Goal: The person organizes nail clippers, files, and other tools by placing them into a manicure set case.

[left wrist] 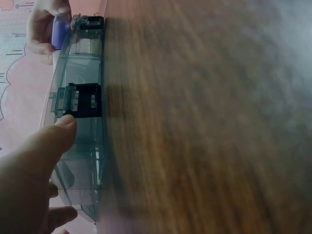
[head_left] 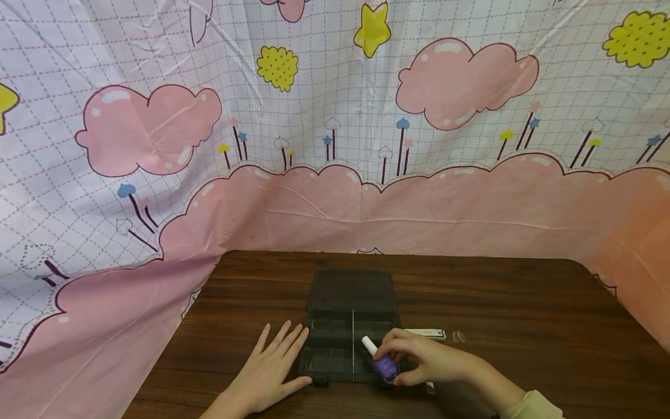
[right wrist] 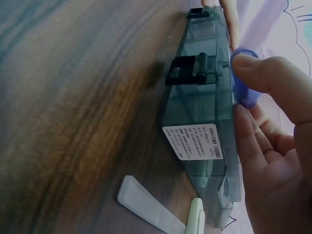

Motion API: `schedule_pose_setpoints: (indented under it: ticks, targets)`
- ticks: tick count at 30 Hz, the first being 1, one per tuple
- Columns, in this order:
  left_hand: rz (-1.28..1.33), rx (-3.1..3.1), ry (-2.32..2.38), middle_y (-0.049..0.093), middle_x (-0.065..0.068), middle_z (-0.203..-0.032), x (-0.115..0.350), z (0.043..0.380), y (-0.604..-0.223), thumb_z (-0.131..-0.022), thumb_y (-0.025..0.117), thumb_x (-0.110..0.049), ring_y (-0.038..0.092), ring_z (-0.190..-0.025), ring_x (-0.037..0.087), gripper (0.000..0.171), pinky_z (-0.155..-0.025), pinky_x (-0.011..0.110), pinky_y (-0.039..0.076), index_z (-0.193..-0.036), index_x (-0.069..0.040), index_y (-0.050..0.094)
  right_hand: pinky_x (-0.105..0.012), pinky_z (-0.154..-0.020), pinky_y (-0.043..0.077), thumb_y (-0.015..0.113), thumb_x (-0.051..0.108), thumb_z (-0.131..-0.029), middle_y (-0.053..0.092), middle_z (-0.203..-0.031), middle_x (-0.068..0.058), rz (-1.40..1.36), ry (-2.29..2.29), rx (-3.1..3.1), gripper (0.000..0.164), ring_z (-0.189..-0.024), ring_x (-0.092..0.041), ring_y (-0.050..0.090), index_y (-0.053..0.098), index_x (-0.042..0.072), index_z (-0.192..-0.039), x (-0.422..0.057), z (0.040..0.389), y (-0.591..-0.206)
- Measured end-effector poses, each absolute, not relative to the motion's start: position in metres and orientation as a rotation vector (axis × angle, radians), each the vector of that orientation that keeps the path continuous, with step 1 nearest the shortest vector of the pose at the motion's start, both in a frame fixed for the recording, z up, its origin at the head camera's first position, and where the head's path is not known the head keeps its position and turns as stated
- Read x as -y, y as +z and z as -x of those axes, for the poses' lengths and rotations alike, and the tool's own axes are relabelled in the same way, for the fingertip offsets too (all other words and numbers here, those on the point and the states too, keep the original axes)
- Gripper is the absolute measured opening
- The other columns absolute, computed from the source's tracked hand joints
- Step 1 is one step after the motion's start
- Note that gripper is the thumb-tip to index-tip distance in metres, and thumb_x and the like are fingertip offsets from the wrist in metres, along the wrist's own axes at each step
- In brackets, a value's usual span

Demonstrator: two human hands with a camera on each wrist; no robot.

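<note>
A dark see-through plastic box [head_left: 327, 364] stands on the table, its lid [head_left: 353, 291] laid back and a thin divider [head_left: 353, 349] across the inside. My right hand [head_left: 431, 356] pinches a purple nail polish bottle [head_left: 387, 368] with a white cap over the box's right compartment. In the right wrist view the thumb presses the side of the purple bottle [right wrist: 243, 83]. Fingers spread and straight, my left hand [head_left: 269, 366] lies at the box's left side. The left wrist view has its thumb [left wrist: 61, 134] at a black latch [left wrist: 87, 100] on the front.
Right of the box lie what looks like a nail clipper [head_left: 431, 333] and small clear oval pieces [head_left: 459, 336]. A flat whitish stick [right wrist: 148, 204] and a pale green-yellow item [right wrist: 196, 217] are near the box's corner. Patterned cloth [head_left: 324, 227] hangs behind the wooden table [head_left: 251, 285].
</note>
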State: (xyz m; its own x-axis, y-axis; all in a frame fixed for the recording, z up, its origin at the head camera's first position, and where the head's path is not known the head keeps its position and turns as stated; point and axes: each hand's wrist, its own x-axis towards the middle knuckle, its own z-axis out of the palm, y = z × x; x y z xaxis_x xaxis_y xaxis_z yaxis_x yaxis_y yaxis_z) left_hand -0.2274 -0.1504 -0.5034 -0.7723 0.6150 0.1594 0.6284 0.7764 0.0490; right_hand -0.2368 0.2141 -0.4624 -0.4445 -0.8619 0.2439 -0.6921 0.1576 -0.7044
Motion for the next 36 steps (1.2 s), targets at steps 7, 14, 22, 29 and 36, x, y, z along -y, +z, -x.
schedule_pose_setpoints:
  ticks: [7,14,22,29,36]
  targets:
    - [0.986,2.857,-0.146,0.020,0.005,-0.158,0.149,0.228,-0.503,-0.090,0.034,-0.071,0.013,-0.144,0.028,0.088,-0.111,0.062,0.004,-0.155,-0.015,0.015,-0.030,-0.088,0.052,0.065,0.012,-0.092,0.044,-0.124,-0.013,1.403,-1.169,-2.081,0.039,-0.108,-0.019,0.054,0.053,0.008,-0.129,-0.214,0.242,-0.453]
    - [0.983,2.856,-0.152,0.020,0.006,-0.158,0.150,0.227,-0.504,-0.090,0.034,-0.072,0.013,-0.145,0.028,0.089,-0.111,0.062,0.004,-0.155,-0.014,0.015,-0.030,-0.088,0.052,0.064,0.011,-0.092,0.042,-0.126,-0.016,1.318,-1.151,-1.985,0.038,-0.109,-0.019,0.055,0.054,0.008,-0.129,-0.211,0.249,-0.452]
    - [0.992,2.853,-0.167,0.021,0.007,-0.157,0.149,0.227,-0.503,-0.090,0.034,-0.071,0.014,-0.144,0.029,0.089,-0.111,0.061,0.002,-0.155,-0.013,0.015,-0.031,-0.090,0.050,0.062,0.012,-0.094,0.040,-0.128,-0.015,1.251,-1.126,-1.910,0.038,-0.108,-0.019,0.054,0.054,0.008,-0.131,-0.211,0.257,-0.452]
    - [0.992,2.850,-0.169,0.021,0.007,-0.157,0.149,0.227,-0.504,-0.090,0.035,-0.071,0.013,-0.144,0.029,0.089,-0.111,0.062,0.003,-0.155,-0.013,0.014,-0.029,-0.090,0.048,0.059,0.015,-0.095,0.043,-0.128,-0.012,1.229,-1.087,-1.946,0.036,-0.108,-0.016,0.052,0.056,0.008,-0.131,-0.210,0.260,-0.453]
    - [0.994,2.845,-0.167,0.020,0.006,-0.157,0.149,0.227,-0.505,-0.090,0.034,-0.071,0.014,-0.144,0.029,0.090,-0.111,0.062,0.003,-0.155,-0.013,0.014,-0.028,-0.089,0.049,0.058,0.013,-0.095,0.049,-0.131,-0.015,1.315,-1.091,-1.979,0.036,-0.112,-0.017,0.052,0.057,0.004,-0.130,-0.210,0.259,-0.453]
